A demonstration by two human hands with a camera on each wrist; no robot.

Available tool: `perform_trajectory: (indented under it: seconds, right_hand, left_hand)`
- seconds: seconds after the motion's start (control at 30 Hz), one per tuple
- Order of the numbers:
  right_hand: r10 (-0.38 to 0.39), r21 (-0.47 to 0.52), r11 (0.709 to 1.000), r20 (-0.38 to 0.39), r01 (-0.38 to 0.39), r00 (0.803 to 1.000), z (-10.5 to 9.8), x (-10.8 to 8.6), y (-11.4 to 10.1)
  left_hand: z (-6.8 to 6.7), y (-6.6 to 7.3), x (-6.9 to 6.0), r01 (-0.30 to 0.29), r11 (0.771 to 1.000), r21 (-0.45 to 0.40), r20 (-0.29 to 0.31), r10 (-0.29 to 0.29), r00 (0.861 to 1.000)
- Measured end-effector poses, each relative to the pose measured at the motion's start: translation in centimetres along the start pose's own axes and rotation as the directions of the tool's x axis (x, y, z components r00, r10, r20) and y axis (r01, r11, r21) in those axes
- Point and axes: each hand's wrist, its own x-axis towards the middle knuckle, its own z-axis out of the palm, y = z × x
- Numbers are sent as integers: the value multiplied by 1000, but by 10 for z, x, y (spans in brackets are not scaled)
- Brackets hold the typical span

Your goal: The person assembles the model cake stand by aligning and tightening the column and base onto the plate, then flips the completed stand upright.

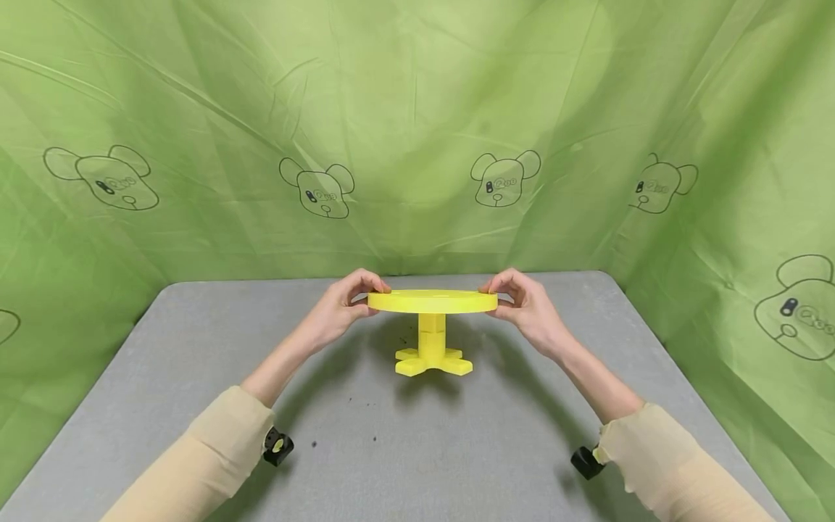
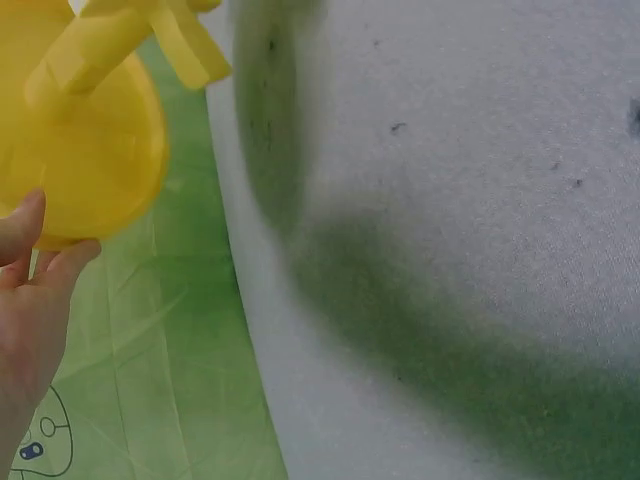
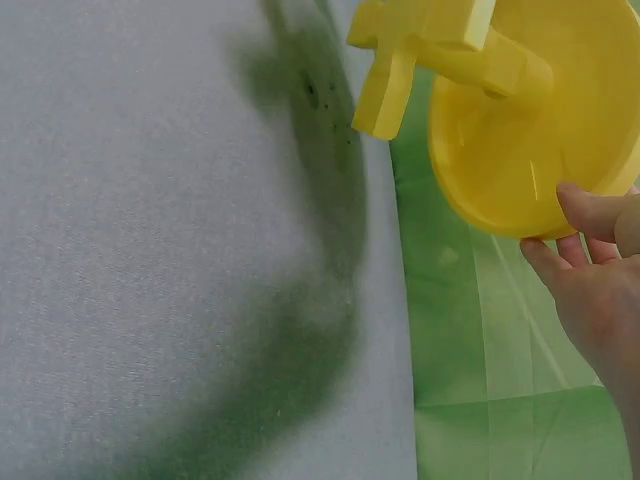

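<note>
A yellow toy pedestal table (image 1: 432,301) with a round top, a thick stem and a splayed foot is held upright in the middle of the head view. My left hand (image 1: 339,308) pinches the left rim of the round top, thumb below and fingers above. On the opposite rim my right hand (image 1: 530,308) pinches in the same way. The foot (image 1: 433,362) hangs above the tabletop, its shadow apart from it. Both wrist views show the hollow underside of the top, with the left thumb (image 2: 30,215) and right thumb (image 3: 585,208) against it.
A grey tabletop (image 1: 365,464) with a few dark specks lies below. Green curtains (image 1: 417,109) with printed bear heads enclose the back and sides. Black wrist devices (image 1: 278,446) sit by the beige sleeves (image 1: 202,449).
</note>
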Motion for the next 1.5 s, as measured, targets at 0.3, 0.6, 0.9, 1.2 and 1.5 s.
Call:
perform_trajectory:
  seconds: [0.3, 0.6, 0.9, 1.2, 1.5]
  right_hand:
    - [1, 30, 1000, -18, 0, 1000, 3, -3, 3]
    - [17, 35, 999, -31, -16, 999, 5, -7, 9]
    - [-25, -2, 1000, -37, 25, 999, 9, -10, 17]
    - [-38, 1, 999, -32, 38, 999, 10, -14, 19]
    - [53, -16, 998, 34, -53, 998, 4, -21, 24]
  left_hand:
    - [6, -6, -1, -6, 1000, -17, -26, 5, 1000]
    - [9, -14, -3, -25, 1000, 2, -30, 25, 999]
    - [11, -21, -5, -57, 998, 39, -28, 58, 998]
    - [10, -24, -9, -82, 994, 74, -29, 85, 996]
    - [9, -26, -16, -76, 990, 122, -45, 82, 996]
